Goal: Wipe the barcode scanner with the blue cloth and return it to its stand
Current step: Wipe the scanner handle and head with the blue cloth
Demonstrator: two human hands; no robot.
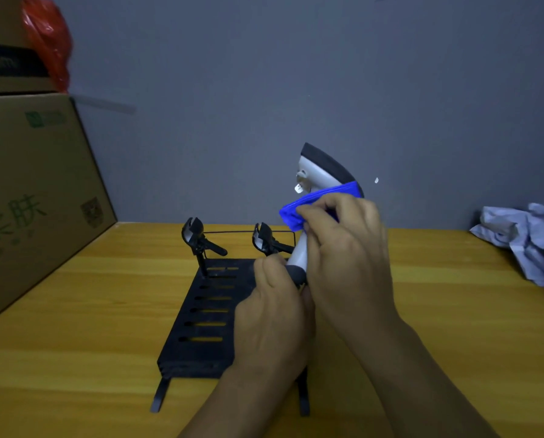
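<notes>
The barcode scanner (319, 170) is white with a dark head and stands upright above the wooden table. My left hand (273, 314) grips the dark lower end of its handle. My right hand (346, 248) holds the blue cloth (299, 208) pressed against the scanner's neck, just below the head. Under and to the left of my hands lies the black slotted stand (207, 314), with two black clamp holders (196, 238) at its far end. My hands hide the stand's right side.
Stacked cardboard boxes (33, 191) line the left edge, with a red plastic bag (48, 42) on top. A crumpled grey cloth (529, 241) lies at the far right of the wooden table (74, 358). A grey wall stands behind.
</notes>
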